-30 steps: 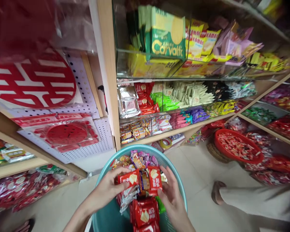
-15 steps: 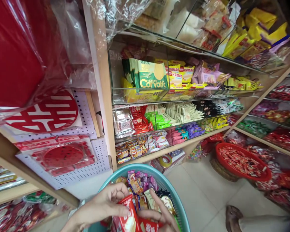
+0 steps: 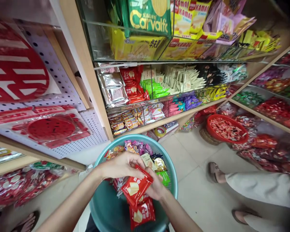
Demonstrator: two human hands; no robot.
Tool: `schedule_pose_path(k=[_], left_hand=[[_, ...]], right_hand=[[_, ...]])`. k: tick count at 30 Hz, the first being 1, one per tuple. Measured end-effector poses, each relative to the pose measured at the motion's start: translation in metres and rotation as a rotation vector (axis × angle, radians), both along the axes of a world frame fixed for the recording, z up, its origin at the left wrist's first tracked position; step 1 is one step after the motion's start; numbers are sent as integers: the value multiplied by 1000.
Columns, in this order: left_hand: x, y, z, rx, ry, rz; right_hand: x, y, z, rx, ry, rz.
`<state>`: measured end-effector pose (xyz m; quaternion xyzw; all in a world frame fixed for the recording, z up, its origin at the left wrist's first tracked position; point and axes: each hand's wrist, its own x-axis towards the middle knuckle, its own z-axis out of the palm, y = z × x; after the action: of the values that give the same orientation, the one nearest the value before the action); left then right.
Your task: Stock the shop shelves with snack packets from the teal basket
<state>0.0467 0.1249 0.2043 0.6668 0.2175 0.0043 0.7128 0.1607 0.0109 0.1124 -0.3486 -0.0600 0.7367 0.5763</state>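
Red packets (image 3: pixel 134 187) between both hands' grip, above basket (image 3: pixel 172 180)

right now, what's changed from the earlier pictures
The left hand and right hand, first apart with a red packet each, have come together, now holding red packets between them over the teal basket. The green packet in it and the red tub on the floor stayed put.
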Motion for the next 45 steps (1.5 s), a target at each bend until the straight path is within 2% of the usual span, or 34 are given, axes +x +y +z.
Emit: schedule_pose_path(k=[3,6,8,10,14,17,20,26,35,40,45], left_hand=[[10,-5,-13,52,-29,57],[15,-8,-26,222,-27,115],[17,-11,-30,342,19,90],[19,-14,-31,463,63,50],[19,-26,-22,787,142,37],[15,-42,-19,894,205,24],[11,-58,-25,923,240,13],[1,-76,-39,876,204,-53],[-9,-77,-45,854,86,-124],[-7,-84,-43,861,120,-139],[-12,-78,-42,792,126,-88]], right_hand=[[-2,-3,-8,-36,18,-31],[0,-6,-15,-48,8,-122],[2,-7,-18,-48,3,-181],[3,-8,-19,-44,10,-214],[7,-9,-17,-57,52,-213],[8,-12,-18,-95,19,-271],[8,-16,-21,-101,-70,-334],[6,-29,-19,95,-246,-268],[2,-35,-20,161,-301,-235],[0,-36,-23,172,-337,-231],[-1,-36,-21,109,-325,-262]])
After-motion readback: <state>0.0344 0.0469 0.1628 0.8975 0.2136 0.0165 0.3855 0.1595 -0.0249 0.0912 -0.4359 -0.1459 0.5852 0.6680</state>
